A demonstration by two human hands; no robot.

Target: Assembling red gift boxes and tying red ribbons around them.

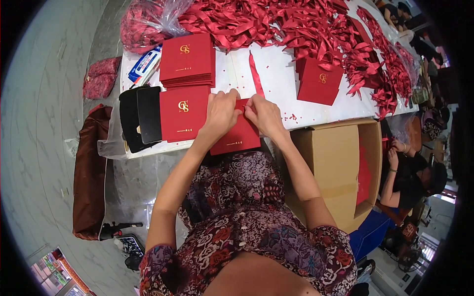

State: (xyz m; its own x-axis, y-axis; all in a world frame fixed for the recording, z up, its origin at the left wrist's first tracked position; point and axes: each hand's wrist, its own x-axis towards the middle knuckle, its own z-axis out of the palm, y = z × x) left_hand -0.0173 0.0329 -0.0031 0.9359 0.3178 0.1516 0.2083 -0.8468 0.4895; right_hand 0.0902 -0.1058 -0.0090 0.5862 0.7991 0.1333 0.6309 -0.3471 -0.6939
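Note:
A flat red card piece (238,134) with gold print lies at the table's front edge, its lower part reaching past the edge toward my lap. My left hand (222,112) is closed on its upper left part, fingers curled, thumb toward the middle. Close beside it, my right hand (265,114) is pinched at the piece's upper edge; what is between those fingertips is too small to make out. A red satin ribbon (254,73) stretches away on the white table just beyond my right hand, its near end hidden behind it.
Left of my hands are red card stacks (184,112) and black flat items (149,114). A blue-white packet (145,65) is behind. Heaped red ribbons (232,22) cover the far side. More red cards (321,81) and an open cardboard box (331,163) stand right, near another person (410,172).

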